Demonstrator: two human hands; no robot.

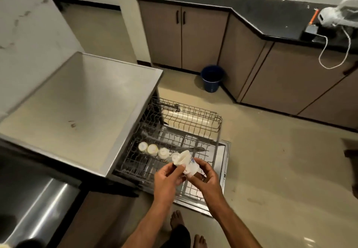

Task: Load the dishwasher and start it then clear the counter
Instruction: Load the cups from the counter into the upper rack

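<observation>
Both hands, left [168,176] and right [203,174], grip a cup [185,163] (tilted); set it mouth-down beside the cups [153,149] in the rack [195,189].

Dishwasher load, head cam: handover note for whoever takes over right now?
Left hand and right hand: both hold one white cup above the pulled-out upper rack.
In that rack: a row of cups already placed, mouths down.
Lower rack looks empty; dishwasher door is open.
Left: seat this cup, load whatever remains, push racks in, close, start, then clear the counter.
</observation>
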